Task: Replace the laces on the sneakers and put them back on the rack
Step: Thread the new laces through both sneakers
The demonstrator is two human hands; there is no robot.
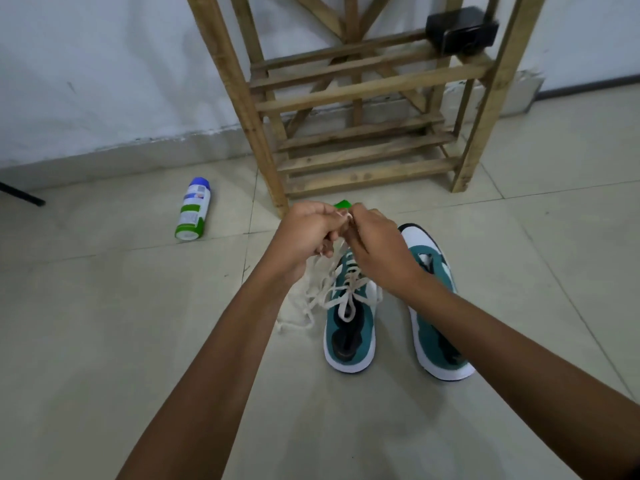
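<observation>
Pinching a white lace (341,244) between curled fingers, the left hand (306,233) and the right hand (372,245) are held close together above the toe end of the left sneaker (349,332). The fingertips of both hands are drawn together on the lace near its top, just in front of the rack (367,98). From the hands the lace runs down into the eyelets of that sneaker, where crossed rows are seen over the tongue; loose lengths are spread on the floor (104,323) to the shoe's left.

A second sneaker (438,327), teal and white with a white sole, is stood just beside the first on the tiles, its toe pointed toward the rack; whether it is laced cannot be told, as it is partly covered by the right forearm. No brand mark can be read on either shoe.

A small green object (343,203) is glimpsed behind the hands; what it is cannot be told. A spray can (193,210) with a blue cap and a green-and-white label is laid on its side well to the left; its print is too blurred to be read. A black device (460,27) is set on an upper slatted shelf of the wooden rack, against a white wall (104,64).
</observation>
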